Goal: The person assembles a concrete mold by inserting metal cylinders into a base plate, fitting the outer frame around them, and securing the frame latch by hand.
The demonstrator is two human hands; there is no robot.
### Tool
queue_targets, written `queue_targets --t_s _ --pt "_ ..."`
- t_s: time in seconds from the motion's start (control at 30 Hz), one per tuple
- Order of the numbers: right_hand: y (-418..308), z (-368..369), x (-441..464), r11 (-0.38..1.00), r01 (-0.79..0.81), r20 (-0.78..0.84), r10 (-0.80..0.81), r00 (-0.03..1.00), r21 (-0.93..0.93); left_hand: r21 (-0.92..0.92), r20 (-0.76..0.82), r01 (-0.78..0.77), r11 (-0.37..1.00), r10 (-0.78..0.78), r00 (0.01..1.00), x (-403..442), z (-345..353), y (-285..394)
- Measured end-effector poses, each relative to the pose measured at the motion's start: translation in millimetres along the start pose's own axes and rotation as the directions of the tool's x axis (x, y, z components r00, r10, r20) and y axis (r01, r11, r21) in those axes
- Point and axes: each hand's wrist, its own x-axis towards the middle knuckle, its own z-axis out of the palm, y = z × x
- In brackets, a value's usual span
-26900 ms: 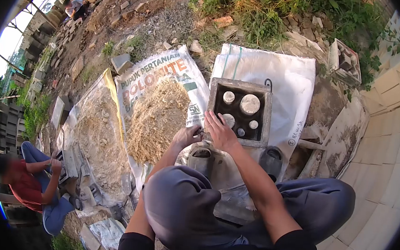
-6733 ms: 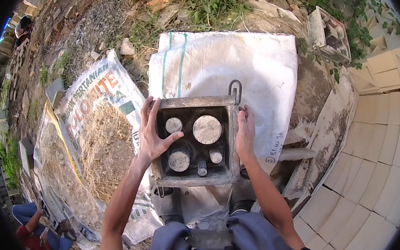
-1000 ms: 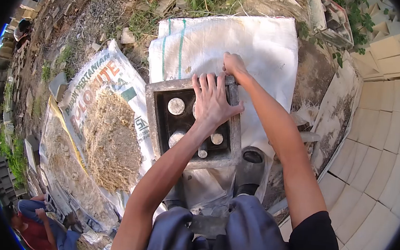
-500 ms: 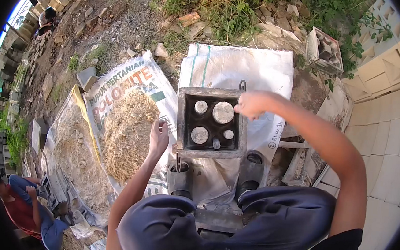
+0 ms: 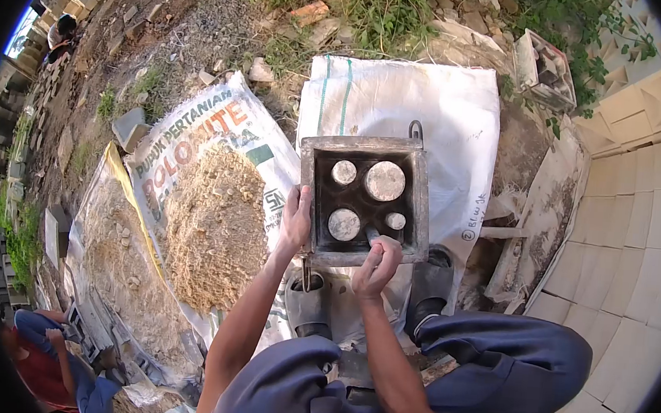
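Note:
A square grey mould box (image 5: 425, 206) rests on white sacking, with upright round plugs of several sizes inside, their tops pale. My left hand (image 5: 295, 218) lies upright against the outside of its left wall, fingers stretched out. At the near wall, my right hand (image 5: 377, 268) is curled, its fingertips pinched at the thin grey plug (image 5: 373, 233), whose lower part is hidden. Metal loops stand at the box's far right corner (image 5: 416, 129) and near left corner (image 5: 306, 274).
Left of the box, a sandy pile (image 5: 215, 236) lies on a printed sack (image 5: 188, 137). My sandalled feet are just below the box. A person in red (image 5: 42, 366) sits at lower left; another person (image 5: 62, 34) is far off. Pale blocks (image 5: 619, 284) line the right.
My right hand has come down from the box's far right corner to its near wall. My left hand, earlier raised off the left side, now touches the left wall.

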Motion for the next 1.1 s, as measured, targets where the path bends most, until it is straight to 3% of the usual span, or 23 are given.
queue_targets --t_s 0.07,0.17,0.23,0.3,0.43,0.53,0.6,0.7,0.8,0.83,0.87,0.9,0.97,1.0,1.03,1.07,1.1 --pt "-6.1 -0.2 8.5 0.986 0.138 0.123 -0.126 0.984 -0.09 -0.1 0.008 -0.084 0.991 0.085 0.996 12.3 8.0 -18.7" --pt "-8.5 6.8 12.8 0.984 0.154 0.135 -0.141 0.981 -0.091 -0.214 -0.021 -0.135 0.968 0.133 0.991 7.2 13.8 -4.9" --pt "-10.2 12.1 12.8 0.981 0.145 0.141 -0.127 0.982 -0.126 -0.158 0.003 -0.045 0.986 0.046 0.999 3.7 11.3 0.9" --pt "-10.9 18.8 12.3 0.978 0.138 0.135 -0.117 0.984 -0.156 -0.271 0.006 -0.024 0.962 0.026 1.0 4.5 12.1 -2.3" --pt "-12.8 24.8 11.7 0.96 0.062 0.122 -0.029 0.992 -0.274 -0.258 -0.004 0.034 0.966 -0.036 0.999 2.4 13.2 -1.7" --pt "-13.4 24.1 9.9 0.957 0.03 0.131 0.008 0.991 -0.287 -0.125 -0.036 0.004 0.992 -0.009 0.999 -1.2 13.3 0.9" --pt "-13.0 26.5 8.5 0.958 0.005 0.144 0.038 0.989 -0.286 -0.045 -0.028 -0.097 0.994 0.096 0.995 -4.2 12.1 7.4" --pt "-11.7 27.0 6.0 0.944 0.029 0.153 0.023 0.988 -0.329 -0.077 0.01 -0.077 0.994 0.078 0.997 -3.8 10.6 0.0" --pt "-12.1 25.2 9.7 0.923 0.112 0.176 -0.049 0.983 -0.368 -0.169 0.014 -0.12 0.978 0.124 0.992 -0.3 11.1 -5.6" --pt "-14.8 23.0 9.9 0.923 0.182 0.27 -0.09 0.959 -0.339 -0.177 0.018 -0.129 0.976 0.134 0.991 -1.3 11.0 -7.8" --pt "-16.4 20.2 11.2 0.919 0.252 0.359 -0.134 0.924 -0.305 -0.224 0.034 -0.079 0.971 0.089 0.995 -1.2 10.8 -10.1" --pt "-17.5 15.7 10.8 0.914 0.259 0.351 -0.143 0.925 -0.311 -0.267 0.056 -0.027 0.963 0.043 0.998 -1.1 9.1 -11.0" --pt "-18.4 6.1 11.0 0.828 0.525 0.652 -0.289 0.701 -0.197 -0.317 0.09 0.015 0.948 0.014 0.996 2.9 3.8 -12.2" --pt "-20.1 1.5 16.1 0.759 0.639 0.752 -0.348 0.56 -0.124 -0.429 0.193 0.102 0.897 -0.02 0.981 5.6 -0.4 -15.2" --pt "-20.0 -2.1 24.9 0.679 0.733 0.831 -0.385 0.401 -0.039 -0.524 0.3 0.199 0.828 -0.038 0.953 8.4 -3.2 -14.5" --pt "-15.8 3.2 33.0 0.587 0.803 0.886 -0.422 0.191 0.107 -0.463 0.358 0.227 0.857 -0.054 0.932 10.3 -10.2 -14.1" --pt "-10.8 16.0 41.3 0.581 0.807 0.883 -0.428 0.192 0.106 -0.415 0.388 0.263 0.871 -0.092 0.917 13.4 -18.0 -12.6"
